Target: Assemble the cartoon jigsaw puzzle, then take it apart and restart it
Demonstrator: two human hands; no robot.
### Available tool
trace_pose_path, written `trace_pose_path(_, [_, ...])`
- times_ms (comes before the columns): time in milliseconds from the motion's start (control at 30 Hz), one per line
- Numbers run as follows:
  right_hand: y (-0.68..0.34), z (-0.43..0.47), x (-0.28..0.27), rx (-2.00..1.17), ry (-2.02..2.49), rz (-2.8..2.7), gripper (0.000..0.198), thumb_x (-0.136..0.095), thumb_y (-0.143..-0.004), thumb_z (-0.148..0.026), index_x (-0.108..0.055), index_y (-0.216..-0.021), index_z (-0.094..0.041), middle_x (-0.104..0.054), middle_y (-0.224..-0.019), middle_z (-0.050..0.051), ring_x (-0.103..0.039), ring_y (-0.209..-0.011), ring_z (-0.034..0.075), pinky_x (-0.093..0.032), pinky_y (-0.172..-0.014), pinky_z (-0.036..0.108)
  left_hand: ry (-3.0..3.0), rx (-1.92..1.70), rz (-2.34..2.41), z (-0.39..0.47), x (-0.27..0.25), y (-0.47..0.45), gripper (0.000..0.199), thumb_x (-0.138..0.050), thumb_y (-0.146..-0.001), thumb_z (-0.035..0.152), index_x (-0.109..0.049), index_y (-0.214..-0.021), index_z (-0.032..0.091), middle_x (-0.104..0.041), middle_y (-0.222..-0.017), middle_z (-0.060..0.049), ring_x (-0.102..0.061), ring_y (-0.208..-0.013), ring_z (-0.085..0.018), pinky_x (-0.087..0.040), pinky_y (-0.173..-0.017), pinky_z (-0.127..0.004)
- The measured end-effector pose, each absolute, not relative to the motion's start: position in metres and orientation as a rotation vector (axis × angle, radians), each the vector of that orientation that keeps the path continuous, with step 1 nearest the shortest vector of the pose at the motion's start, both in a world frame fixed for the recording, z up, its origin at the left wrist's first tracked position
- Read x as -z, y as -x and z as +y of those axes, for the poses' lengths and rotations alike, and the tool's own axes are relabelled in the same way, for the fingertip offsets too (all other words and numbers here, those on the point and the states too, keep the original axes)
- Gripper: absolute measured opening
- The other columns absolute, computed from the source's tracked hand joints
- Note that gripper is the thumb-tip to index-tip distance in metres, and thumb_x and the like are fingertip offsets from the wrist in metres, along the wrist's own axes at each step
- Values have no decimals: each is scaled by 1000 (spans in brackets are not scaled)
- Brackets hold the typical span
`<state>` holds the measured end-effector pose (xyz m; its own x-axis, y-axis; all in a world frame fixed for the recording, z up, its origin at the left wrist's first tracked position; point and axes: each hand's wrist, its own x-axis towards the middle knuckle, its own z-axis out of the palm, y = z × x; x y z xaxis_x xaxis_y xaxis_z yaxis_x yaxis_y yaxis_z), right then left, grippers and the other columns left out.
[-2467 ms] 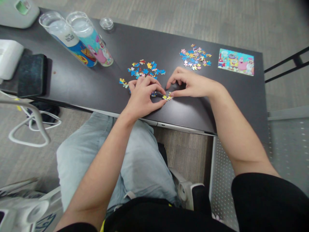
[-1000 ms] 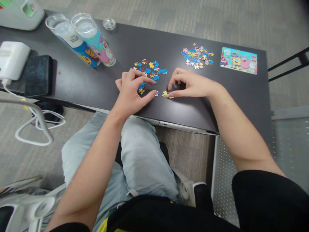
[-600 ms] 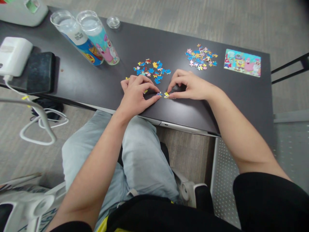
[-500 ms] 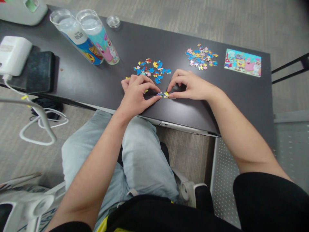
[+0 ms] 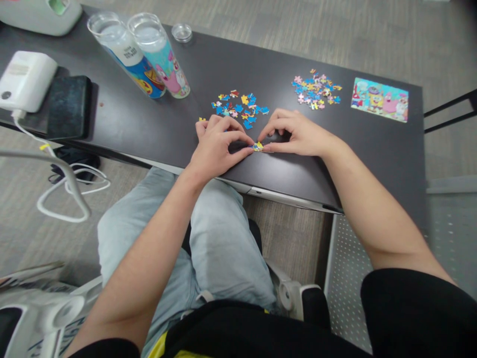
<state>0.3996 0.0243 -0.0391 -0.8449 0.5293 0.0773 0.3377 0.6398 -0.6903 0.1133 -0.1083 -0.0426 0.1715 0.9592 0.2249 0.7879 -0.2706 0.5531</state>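
Note:
Near the front edge of the dark table, my left hand (image 5: 219, 146) pinches a small puzzle piece between thumb and fingertips. Facing it, my right hand (image 5: 294, 133) has thumb and forefinger closed on a yellow puzzle piece (image 5: 257, 146). The two pieces meet between my fingertips; I cannot tell whether they interlock. Just beyond my hands lies a loose pile of mostly blue puzzle pieces (image 5: 238, 108). Part of that pile is hidden behind my left hand. Farther right is a second pile with pink, blue and yellow pieces (image 5: 316, 90).
A cartoon picture card (image 5: 380, 99) lies at the table's right end. Two clear-topped printed tubes (image 5: 169, 74) stand at the back left, beside a round clear lid (image 5: 182, 33). At far left are a white charger (image 5: 28, 82) with a cable and a black box (image 5: 69, 107).
My left hand has moved slightly right, closing the gap between its piece and the yellow one. The whole view has shifted a little.

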Motion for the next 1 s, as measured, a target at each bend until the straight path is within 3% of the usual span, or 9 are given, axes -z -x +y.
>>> trace_pose_path(233, [-403, 33, 53, -918, 567, -2568, 48, -94, -111, -75, -99, -137, -35, -74, -115, 9, -67, -101, 33, -58, -102, 53, -2158, -858, 1695, -111, 46, -114, 5, -99, -111, 37, -98, -116, 35, -86, -135, -6, -70, -140, -39, -38, -137, -67])
trace_pose_path(567, [-409, 37, 57, -816, 625, -2443, 41, -87, -117, -72, -99, -129, -34, -76, -109, 8, -66, -89, 28, -58, -92, 50, -1832, -1345, 1815, -98, 59, -82, 20, -80, -117, 23, -88, -134, 32, -87, -129, -6, -79, -120, -31, -58, -117, -50])
trace_pose_path(733, [-410, 37, 61, -685, 682, -2454, 40, -82, -119, -69, -97, -121, -32, -77, -107, 9, -70, -94, 32, -56, -100, 55, -1864, -1326, 1955, -94, 63, -38, 20, -86, -106, 21, -90, -122, 30, -88, -125, -8, -78, -119, -34, -58, -118, -56])
trace_pose_path(900, [-412, 39, 60, -612, 739, -2454, 33, -81, -119, -63, -95, -121, -34, -76, -106, 9, -67, -91, 33, -58, -104, 60, -1803, -1353, 1935, -98, 66, -26, 17, -82, -111, 22, -90, -123, 30, -86, -125, -8, -79, -114, -31, -64, -113, -53])
trace_pose_path(1000, [-413, 41, 63, -606, 760, -2438, 30, -81, -118, -61, -94, -121, -35, -76, -105, 9, -68, -89, 34, -58, -102, 63, -1768, -1301, 2031, -99, 65, -32, 19, -86, -107, 22, -92, -123, 29, -83, -130, -10, -78, -115, -32, -63, -116, -56])
